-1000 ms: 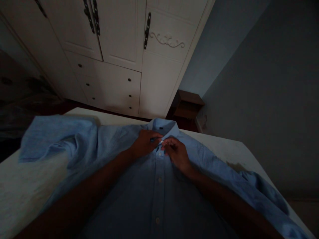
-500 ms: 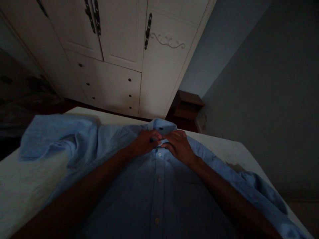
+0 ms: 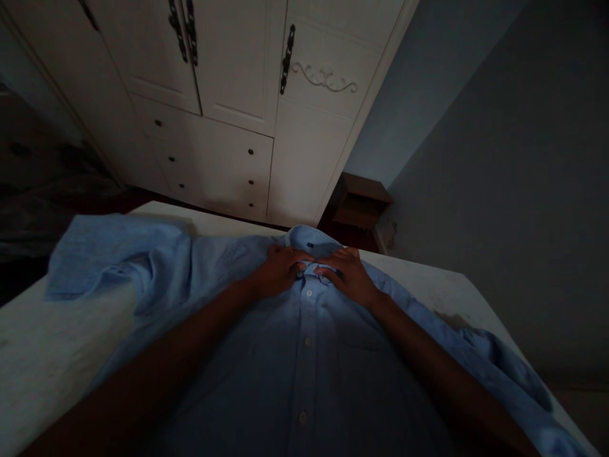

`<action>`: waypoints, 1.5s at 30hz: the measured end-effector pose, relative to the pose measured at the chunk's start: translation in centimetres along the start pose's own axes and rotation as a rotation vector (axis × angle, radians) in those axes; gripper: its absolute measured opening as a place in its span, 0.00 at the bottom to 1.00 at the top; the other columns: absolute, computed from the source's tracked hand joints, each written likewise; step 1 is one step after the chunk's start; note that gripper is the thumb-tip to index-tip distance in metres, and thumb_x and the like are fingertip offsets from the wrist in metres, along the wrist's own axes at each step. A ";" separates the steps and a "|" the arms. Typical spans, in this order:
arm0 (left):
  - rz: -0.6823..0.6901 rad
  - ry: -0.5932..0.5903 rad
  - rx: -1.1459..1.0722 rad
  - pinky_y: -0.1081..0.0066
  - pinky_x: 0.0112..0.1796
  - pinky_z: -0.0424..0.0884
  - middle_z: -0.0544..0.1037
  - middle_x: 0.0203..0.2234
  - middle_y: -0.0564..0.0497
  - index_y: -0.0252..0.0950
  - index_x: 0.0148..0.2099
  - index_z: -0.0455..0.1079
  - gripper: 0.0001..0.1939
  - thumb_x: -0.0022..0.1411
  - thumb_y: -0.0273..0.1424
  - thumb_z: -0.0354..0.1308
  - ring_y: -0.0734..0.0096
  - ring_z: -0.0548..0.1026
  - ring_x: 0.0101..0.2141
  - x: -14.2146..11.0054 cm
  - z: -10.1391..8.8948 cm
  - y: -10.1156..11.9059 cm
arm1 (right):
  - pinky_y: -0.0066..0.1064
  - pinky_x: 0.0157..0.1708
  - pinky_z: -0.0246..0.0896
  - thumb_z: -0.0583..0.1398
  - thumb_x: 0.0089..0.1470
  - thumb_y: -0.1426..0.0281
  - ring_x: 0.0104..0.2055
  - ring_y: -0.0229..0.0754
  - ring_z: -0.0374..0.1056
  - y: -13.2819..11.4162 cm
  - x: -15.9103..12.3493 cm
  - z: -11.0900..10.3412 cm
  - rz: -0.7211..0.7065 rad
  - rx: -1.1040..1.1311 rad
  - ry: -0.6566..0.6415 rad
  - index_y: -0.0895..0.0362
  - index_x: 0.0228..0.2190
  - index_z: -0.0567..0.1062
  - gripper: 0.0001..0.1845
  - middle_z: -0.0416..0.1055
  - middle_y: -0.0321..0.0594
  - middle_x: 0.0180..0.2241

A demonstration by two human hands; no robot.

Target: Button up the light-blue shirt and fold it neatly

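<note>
A blue button-up shirt (image 3: 266, 355) lies front up on a white table (image 3: 432, 273), its collar (image 3: 304, 235) at the far edge and covering a stretch of that edge. The left hand (image 3: 280, 270) and right hand (image 3: 349, 273) meet at the collar front, fingers along the upper side and thumbs below, each pinching the cloth between them; how firmly, I cannot tell. Just below the thumbs sits a white button (image 3: 309, 293), with more buttons spaced down the placket (image 3: 307, 381).

The sleeve on the left (image 3: 114, 247) is bent and reaches past the table's left edge. The other sleeve (image 3: 423, 317) slants down toward the right edge, and a wedge of tabletop shows between it and the far corner. More tabletop shows at lower left, outside the left forearm. Beyond the far edge stand a white wardrobe (image 3: 304, 152) and a small brown nightstand (image 3: 364, 197), both well apart from the hands.
</note>
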State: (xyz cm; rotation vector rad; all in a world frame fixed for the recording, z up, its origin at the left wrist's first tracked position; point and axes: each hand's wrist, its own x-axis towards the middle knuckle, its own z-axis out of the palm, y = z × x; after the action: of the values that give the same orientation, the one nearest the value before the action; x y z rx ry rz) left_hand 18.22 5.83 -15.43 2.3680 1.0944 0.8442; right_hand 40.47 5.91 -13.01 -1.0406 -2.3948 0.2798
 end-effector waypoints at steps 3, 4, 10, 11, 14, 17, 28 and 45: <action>-0.022 0.057 0.053 0.51 0.52 0.57 0.79 0.41 0.47 0.41 0.53 0.70 0.17 0.65 0.26 0.48 0.60 0.74 0.45 0.2 -0.1 0.5 | 0.42 0.44 0.54 0.56 0.59 0.51 0.34 0.46 0.67 0.1 0.4 -0.2 0.034 0.091 -0.022 0.47 0.38 0.81 0.18 0.74 0.39 0.27; -0.027 0.077 0.070 0.51 0.52 0.57 0.79 0.41 0.46 0.40 0.53 0.71 0.17 0.65 0.26 0.49 0.60 0.74 0.44 0.2 -0.2 0.7 | 0.42 0.43 0.55 0.56 0.59 0.51 0.34 0.45 0.67 0.2 0.5 -0.4 0.041 0.124 -0.021 0.47 0.37 0.81 0.18 0.74 0.39 0.27; -0.043 0.185 0.189 0.53 0.48 0.58 0.80 0.39 0.47 0.41 0.49 0.73 0.15 0.65 0.28 0.49 0.58 0.73 0.42 0.5 -1.1 1.3 | 0.37 0.37 0.59 0.62 0.55 0.54 0.30 0.43 0.68 0.7 1.8 -1.3 0.101 0.297 -0.010 0.48 0.32 0.82 0.14 0.75 0.37 0.26; -0.041 0.199 0.214 0.53 0.47 0.58 0.80 0.38 0.47 0.41 0.48 0.74 0.14 0.65 0.29 0.50 0.58 0.73 0.42 0.5 -1.2 1.3 | 0.36 0.36 0.59 0.63 0.54 0.55 0.30 0.42 0.68 0.7 1.9 -1.5 0.115 0.314 -0.005 0.49 0.30 0.82 0.13 0.75 0.37 0.26; -0.029 0.218 0.274 0.54 0.44 0.58 0.80 0.35 0.47 0.41 0.46 0.74 0.12 0.65 0.30 0.50 0.57 0.72 0.40 0.6 -1.5 1.3 | 0.34 0.34 0.59 0.64 0.52 0.55 0.30 0.42 0.68 0.7 2.2 -1.8 0.140 0.335 0.011 0.49 0.27 0.82 0.12 0.76 0.37 0.26; -0.020 0.225 0.297 0.55 0.43 0.58 0.80 0.34 0.46 0.40 0.45 0.74 0.12 0.64 0.29 0.50 0.57 0.72 0.39 0.6 -1.8 1.5 | 0.33 0.34 0.58 0.62 0.53 0.55 0.29 0.41 0.67 0.5 2.3 -2.2 0.145 0.307 0.014 0.50 0.25 0.81 0.14 0.76 0.36 0.25; -0.012 0.169 0.274 0.54 0.45 0.57 0.80 0.36 0.47 0.41 0.45 0.74 0.14 0.66 0.28 0.47 0.58 0.71 0.41 0.7 -2.3 1.7 | 0.30 0.31 0.56 0.61 0.54 0.54 0.27 0.40 0.65 0.7 1.8 -2.1 0.230 0.307 -0.021 0.53 0.22 0.79 0.18 0.72 0.34 0.21; -0.038 0.079 -0.068 0.60 0.50 0.69 0.80 0.42 0.46 0.37 0.51 0.71 0.15 0.64 0.32 0.52 0.62 0.77 0.45 3.1 -2.6 1.0 | 0.50 0.59 0.49 0.58 0.57 0.50 0.60 0.52 0.59 4.5 1.3 -2.9 0.132 0.150 0.137 0.51 0.50 0.74 0.26 0.68 0.47 0.56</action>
State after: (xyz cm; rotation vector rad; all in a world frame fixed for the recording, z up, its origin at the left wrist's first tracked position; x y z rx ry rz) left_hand 18.57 7.91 -11.85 2.2683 1.1195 0.9536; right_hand 44.08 9.86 -11.72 -1.1120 -2.1521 0.4145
